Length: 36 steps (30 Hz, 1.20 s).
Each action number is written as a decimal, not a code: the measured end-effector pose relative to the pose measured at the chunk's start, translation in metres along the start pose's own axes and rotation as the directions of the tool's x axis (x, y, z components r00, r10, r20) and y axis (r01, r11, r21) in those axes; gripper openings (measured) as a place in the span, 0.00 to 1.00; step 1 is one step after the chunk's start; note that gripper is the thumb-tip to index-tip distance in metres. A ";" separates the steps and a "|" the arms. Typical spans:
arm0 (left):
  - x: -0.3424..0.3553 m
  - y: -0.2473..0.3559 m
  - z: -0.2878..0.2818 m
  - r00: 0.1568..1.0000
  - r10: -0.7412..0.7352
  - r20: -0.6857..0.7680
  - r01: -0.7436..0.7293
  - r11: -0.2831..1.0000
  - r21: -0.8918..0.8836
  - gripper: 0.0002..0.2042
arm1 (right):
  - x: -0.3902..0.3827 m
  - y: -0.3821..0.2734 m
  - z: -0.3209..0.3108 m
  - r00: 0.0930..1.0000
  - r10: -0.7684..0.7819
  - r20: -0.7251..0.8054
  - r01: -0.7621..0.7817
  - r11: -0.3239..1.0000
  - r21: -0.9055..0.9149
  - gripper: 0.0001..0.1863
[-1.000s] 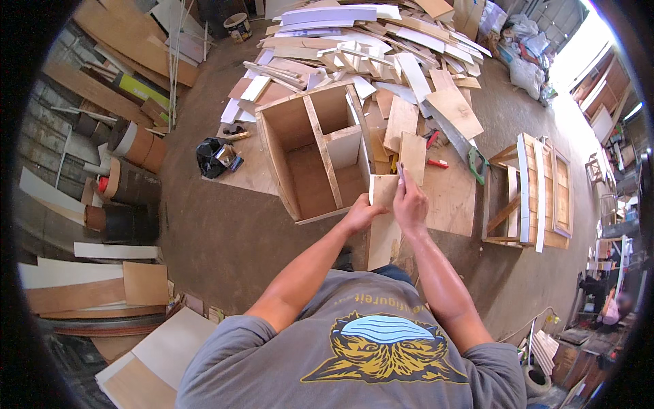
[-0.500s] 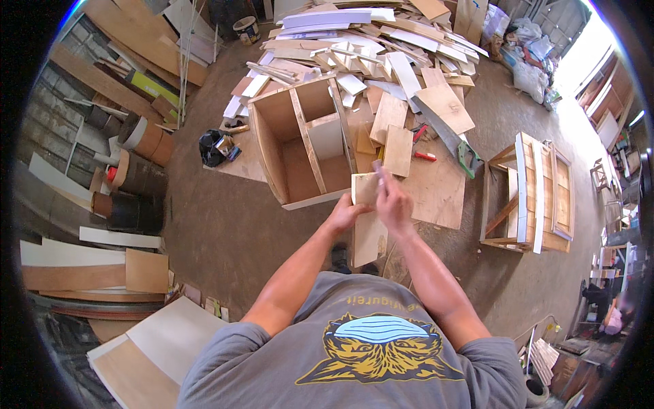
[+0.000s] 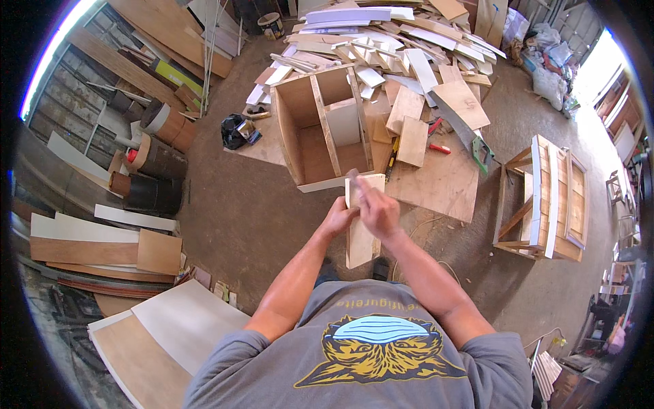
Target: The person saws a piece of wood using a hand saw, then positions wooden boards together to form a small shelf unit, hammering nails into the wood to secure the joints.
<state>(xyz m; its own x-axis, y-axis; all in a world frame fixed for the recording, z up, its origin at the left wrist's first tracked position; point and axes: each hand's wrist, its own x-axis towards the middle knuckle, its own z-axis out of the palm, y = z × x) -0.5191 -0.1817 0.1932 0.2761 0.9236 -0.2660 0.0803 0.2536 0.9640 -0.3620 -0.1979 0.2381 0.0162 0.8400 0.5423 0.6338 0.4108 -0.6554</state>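
In front of my body stands a pale wooden piece (image 3: 363,240), made of boards joined at an angle. My left hand (image 3: 338,217) is closed on its left side, just below the top. My right hand (image 3: 379,214) is closed round a small greyish-brown strip (image 3: 353,176) and holds it at the upper left edge of the wooden piece. The strip is blurred, and my fingers hide part of it. Just beyond is an open wooden cabinet frame (image 3: 321,126) with inner dividers.
A handsaw with a green handle (image 3: 482,155), a red-handled tool (image 3: 439,148) and loose boards (image 3: 412,141) lie on a plywood sheet (image 3: 436,187). Behind is a big pile of offcuts (image 3: 381,41). A slatted wooden frame (image 3: 545,198) stands right; panels (image 3: 184,327) lean lower left.
My right hand has swept the strip from the right part of the wooden piece to its left edge. My left hand keeps its hold. The whole view has shifted slightly.
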 end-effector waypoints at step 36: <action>-0.056 0.005 -0.182 0.974 0.115 0.195 -0.095 0.989 -0.109 0.16 | 0.003 -0.119 0.119 0.991 0.124 -0.047 -0.129 0.982 -0.136 0.19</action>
<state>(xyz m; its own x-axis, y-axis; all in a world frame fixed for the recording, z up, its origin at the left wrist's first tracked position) -0.7085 -0.1799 0.2140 0.4653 0.8725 -0.1488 -0.0513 0.1945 0.9796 -0.5289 -0.2023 0.2549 0.1310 0.8670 0.4807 0.7255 0.2466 -0.6425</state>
